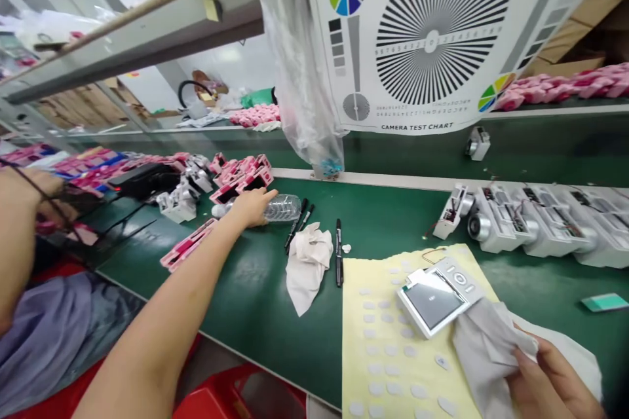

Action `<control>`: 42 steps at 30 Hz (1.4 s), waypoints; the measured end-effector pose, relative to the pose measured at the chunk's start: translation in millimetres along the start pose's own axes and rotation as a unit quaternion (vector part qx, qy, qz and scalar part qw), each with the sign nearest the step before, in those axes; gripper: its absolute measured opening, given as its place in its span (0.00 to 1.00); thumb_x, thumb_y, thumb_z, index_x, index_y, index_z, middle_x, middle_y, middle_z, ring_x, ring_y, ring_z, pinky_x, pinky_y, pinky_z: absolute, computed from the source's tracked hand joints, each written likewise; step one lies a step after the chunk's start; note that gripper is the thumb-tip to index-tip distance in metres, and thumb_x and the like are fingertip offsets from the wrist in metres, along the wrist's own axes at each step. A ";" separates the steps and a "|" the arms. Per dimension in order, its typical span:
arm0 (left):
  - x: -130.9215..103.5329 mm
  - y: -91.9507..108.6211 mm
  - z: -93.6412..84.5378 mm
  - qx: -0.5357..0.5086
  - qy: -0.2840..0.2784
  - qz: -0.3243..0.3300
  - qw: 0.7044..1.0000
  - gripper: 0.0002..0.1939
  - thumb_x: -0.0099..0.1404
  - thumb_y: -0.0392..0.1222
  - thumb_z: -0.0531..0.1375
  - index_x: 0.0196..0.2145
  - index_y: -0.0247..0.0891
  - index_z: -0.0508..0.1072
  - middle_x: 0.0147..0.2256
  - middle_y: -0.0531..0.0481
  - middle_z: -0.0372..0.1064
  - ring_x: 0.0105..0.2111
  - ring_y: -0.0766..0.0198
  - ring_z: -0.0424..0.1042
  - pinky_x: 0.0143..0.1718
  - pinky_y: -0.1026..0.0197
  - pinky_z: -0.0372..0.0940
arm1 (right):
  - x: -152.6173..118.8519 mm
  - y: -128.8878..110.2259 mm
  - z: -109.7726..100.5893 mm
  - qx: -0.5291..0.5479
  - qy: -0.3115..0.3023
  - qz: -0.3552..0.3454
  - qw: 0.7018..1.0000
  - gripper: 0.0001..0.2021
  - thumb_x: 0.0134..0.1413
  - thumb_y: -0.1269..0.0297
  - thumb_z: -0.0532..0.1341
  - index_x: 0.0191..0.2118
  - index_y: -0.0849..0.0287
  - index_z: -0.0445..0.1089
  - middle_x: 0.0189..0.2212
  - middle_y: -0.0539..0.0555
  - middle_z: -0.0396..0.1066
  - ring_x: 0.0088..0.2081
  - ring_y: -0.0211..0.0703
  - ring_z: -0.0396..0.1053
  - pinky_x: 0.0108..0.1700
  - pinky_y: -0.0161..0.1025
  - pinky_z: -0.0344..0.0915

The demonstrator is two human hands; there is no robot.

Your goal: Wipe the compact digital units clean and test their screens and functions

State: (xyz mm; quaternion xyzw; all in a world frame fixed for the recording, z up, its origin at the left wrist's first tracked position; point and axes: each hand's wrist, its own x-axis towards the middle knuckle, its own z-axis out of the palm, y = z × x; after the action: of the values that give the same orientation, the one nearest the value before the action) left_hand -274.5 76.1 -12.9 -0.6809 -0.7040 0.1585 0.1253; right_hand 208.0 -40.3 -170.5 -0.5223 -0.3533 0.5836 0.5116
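Observation:
My left hand (253, 206) reaches far forward and is closed around a clear plastic bottle (284, 208) lying on its side on the green table. At the lower right, my right hand (550, 373) pinches a light grey cloth (484, 347). That cloth touches the corner of a white device with a screen (433, 301), which rests tilted on a yellow sheet (358, 366) dotted with small pale pieces. Between my hands lie a crumpled cloth (308, 262) and a black marker (339, 254).
White camera housings (506, 219) line the right back. Pink camera parts (240, 177) sit at the left back. A test chart (432, 46) and a plastic bag (304, 78) hang from above. Another person's arm (14, 229) is at the far left; a red stool (216, 399) stands below.

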 end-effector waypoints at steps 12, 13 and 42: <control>70.8 140.0 -70.0 0.077 0.167 0.129 0.974 0.21 0.61 0.27 0.44 0.46 0.33 0.69 0.46 0.38 0.66 0.54 0.50 0.57 0.56 0.43 0.46 | -15.0 -56.3 42.3 0.268 0.171 -0.008 0.948 0.11 0.41 0.65 0.67 0.33 0.56 0.67 0.31 0.47 0.73 0.32 0.33 0.72 0.37 0.26 0.70; 74.8 151.5 -69.2 0.078 0.170 0.138 0.972 0.21 0.61 0.27 0.44 0.47 0.33 0.68 0.47 0.38 0.66 0.56 0.50 0.56 0.57 0.43 0.44 | -14.2 -59.7 43.0 0.282 0.182 -0.006 0.942 0.12 0.40 0.65 0.67 0.33 0.56 0.67 0.31 0.48 0.73 0.32 0.33 0.72 0.37 0.26 0.70; -79.2 259.8 -60.9 -0.694 -0.290 0.264 0.603 0.47 0.46 0.46 0.65 0.60 0.39 0.48 0.61 0.44 0.48 0.59 0.48 0.51 0.59 0.50 0.48 | -39.1 -62.2 36.7 -0.195 0.058 -0.366 0.908 0.12 0.47 0.78 0.60 0.37 0.56 0.72 0.30 0.51 0.69 0.31 0.37 0.68 0.31 0.34 0.67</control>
State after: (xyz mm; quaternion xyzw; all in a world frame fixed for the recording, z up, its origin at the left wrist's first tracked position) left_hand -8.6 6.1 -56.1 -0.6374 -0.3917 -0.1624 -0.6433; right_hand 183.9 -59.5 -94.4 -0.4784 -0.5965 0.2433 0.5968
